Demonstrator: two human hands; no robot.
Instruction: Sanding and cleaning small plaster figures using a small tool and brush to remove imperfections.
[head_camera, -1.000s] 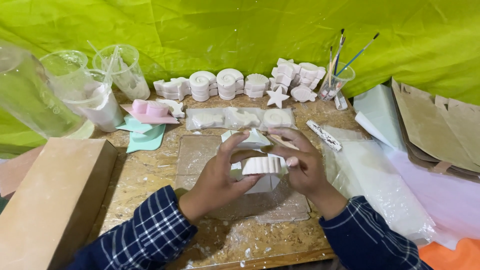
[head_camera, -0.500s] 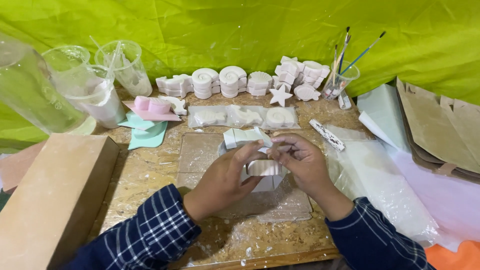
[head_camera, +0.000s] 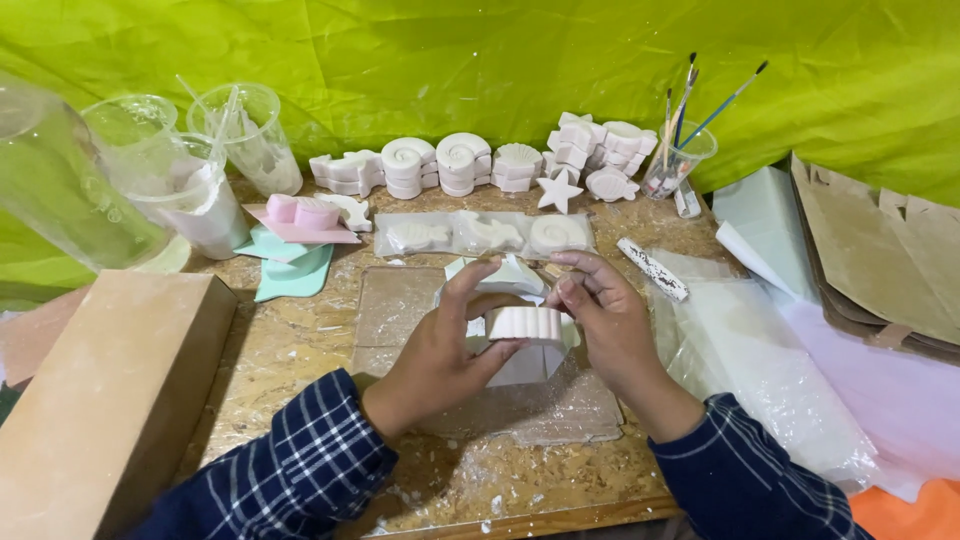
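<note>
Both my hands hold a white ribbed shell-shaped plaster cast (head_camera: 527, 324) in a soft pale mould (head_camera: 530, 362) over a clear plastic sheet (head_camera: 395, 305) at the middle of the table. My left hand (head_camera: 440, 355) grips the cast from the left, thumb and fingers around it. On the right side, my right hand (head_camera: 608, 320) pinches the mould's edge. A second pale mould piece (head_camera: 505, 272) lies just behind the hands.
A row of white plaster shells and a star (head_camera: 558, 190) lines the back. A clear mould tray (head_camera: 485, 233), pink and teal moulds (head_camera: 300, 215), plastic cups (head_camera: 250, 135), a jar of paintbrushes (head_camera: 678, 165), a cardboard box (head_camera: 95, 395) and plastic bags (head_camera: 760, 360) surround the hands.
The hands turned and worked the mould; the ribbed cast now stands out more clearly between them. Both hands stayed over the plastic sheet.
</note>
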